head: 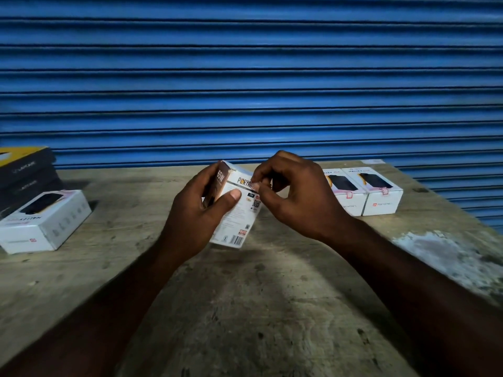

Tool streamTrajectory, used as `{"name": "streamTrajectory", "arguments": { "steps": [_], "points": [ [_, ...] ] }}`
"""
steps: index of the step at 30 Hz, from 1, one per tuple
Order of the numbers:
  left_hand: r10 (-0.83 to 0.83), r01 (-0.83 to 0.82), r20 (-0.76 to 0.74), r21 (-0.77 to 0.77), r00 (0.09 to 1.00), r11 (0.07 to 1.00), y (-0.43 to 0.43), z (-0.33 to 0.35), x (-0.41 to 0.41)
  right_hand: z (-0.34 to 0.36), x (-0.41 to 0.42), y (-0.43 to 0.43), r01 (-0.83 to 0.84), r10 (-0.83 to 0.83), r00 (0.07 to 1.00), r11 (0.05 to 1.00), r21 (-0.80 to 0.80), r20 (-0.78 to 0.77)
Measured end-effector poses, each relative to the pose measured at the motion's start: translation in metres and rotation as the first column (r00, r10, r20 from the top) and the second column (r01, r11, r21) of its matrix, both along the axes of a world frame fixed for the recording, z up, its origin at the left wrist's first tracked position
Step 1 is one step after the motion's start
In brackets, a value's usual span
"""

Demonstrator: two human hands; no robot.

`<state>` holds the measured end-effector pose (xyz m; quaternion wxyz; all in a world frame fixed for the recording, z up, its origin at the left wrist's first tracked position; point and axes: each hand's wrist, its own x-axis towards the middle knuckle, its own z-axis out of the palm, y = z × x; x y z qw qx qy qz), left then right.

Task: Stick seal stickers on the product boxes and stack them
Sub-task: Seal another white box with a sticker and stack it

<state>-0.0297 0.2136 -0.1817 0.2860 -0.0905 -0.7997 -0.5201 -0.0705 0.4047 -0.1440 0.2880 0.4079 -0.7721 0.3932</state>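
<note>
Extends left forearm [109, 308] and right forearm [408, 281] from the lower edge over a worn wooden table [258, 308]. Grips a white product box [239, 221] marked 65W in the left hand [196, 210], at table centre, tilted, barcode end down; curls fingers round the brown side and presses the thumb on the printed white face. Cannot tell whether the lower end touches the table. Pinches a small pale seal sticker [254, 185] between thumb and forefinger of the right hand [294, 197], at the upper edge of the box. Shows two sealed white boxes [381, 194] touching side by side at far right, each with a red strip over its front edge. Shows another white box [46, 221] lying flat at left, just beside stacked dark boxes [27, 172]. Backs onto a blue roller shutter [245, 77].
</note>
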Motion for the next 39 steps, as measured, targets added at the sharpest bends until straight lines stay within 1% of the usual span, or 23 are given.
{"name": "streamTrajectory", "arguments": {
  "steps": [11, 17, 21, 29, 39],
  "points": [
    [-0.008, 0.008, -0.002, -0.045, 1.000, 0.999, 0.0028, -0.0022, -0.0002, -0.0026, -0.0015, 0.0023, 0.110, -0.103, 0.992, 0.988, 0.108, -0.075],
    [-0.010, 0.010, -0.005, -0.038, 1.000, 0.999, 0.0044, -0.0023, 0.0007, -0.0014, -0.0008, 0.0024, 0.127, -0.112, 0.988, 0.982, 0.140, -0.104],
    [-0.022, 0.022, 0.001, -0.005, 1.000, 1.000, 0.0065, -0.0026, 0.0008, -0.0011, -0.0005, 0.0020, 0.114, -0.105, 0.991, 0.987, 0.113, -0.085],
    [-0.041, 0.041, 0.019, 0.003, 0.999, 0.999, 0.0044, -0.0036, 0.0013, -0.0016, -0.0009, 0.0000, 0.122, -0.117, 0.991, 0.989, 0.083, -0.066],
    [-0.051, 0.052, 0.036, -0.021, 0.998, 0.998, 0.0020, -0.0034, 0.0016, 0.0019, 0.0011, 0.0010, 0.102, -0.105, 0.994, 0.992, 0.076, 0.041]
  ]
}}
